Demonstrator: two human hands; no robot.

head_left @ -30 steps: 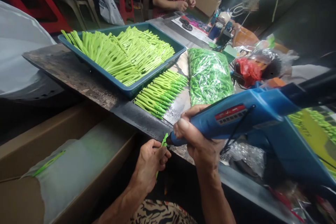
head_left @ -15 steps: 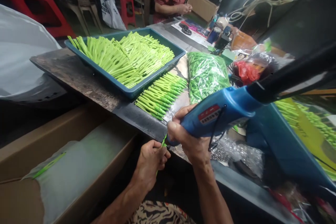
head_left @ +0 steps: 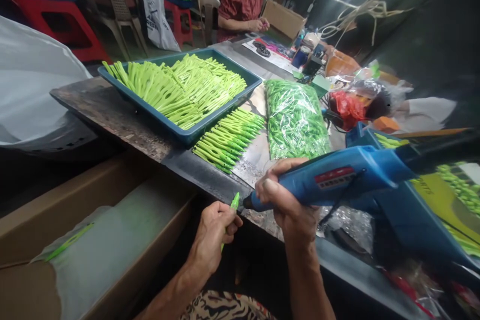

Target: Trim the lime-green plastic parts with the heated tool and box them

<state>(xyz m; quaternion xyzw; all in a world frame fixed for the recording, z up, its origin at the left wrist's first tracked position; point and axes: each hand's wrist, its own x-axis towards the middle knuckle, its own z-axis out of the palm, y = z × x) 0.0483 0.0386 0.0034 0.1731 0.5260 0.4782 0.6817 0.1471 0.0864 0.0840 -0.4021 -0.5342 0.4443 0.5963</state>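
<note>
My left hand (head_left: 213, 232) pinches a slim green plastic piece (head_left: 235, 201) just off the table's front edge, its pointed tip showing above the fingers. Wrapped around a blue electric screwdriver (head_left: 330, 180) is my right hand (head_left: 294, 205). The screwdriver's black nose points left and stands slightly apart from the green piece. Beyond my hands lies a neat row of similar two-tone green pieces (head_left: 227, 142). Behind that row, a dark blue tray (head_left: 183, 136) holds many loose light-green pieces (head_left: 187, 90). A clear bag of darker green parts (head_left: 294, 120) rests right of the row.
An open cardboard box (head_left: 123, 280) with a plastic liner sits below the table at left. A blue bin (head_left: 405, 210) stands at right, near crumpled clear plastic (head_left: 352, 225). Across the table is another person (head_left: 240, 5). Coiled cable (head_left: 369, 10) hangs at upper right.
The screwdriver has drawn back to the right, away from the green piece, and tilted flatter. The green tip now shows free above my left fingers. The view has shifted slightly.
</note>
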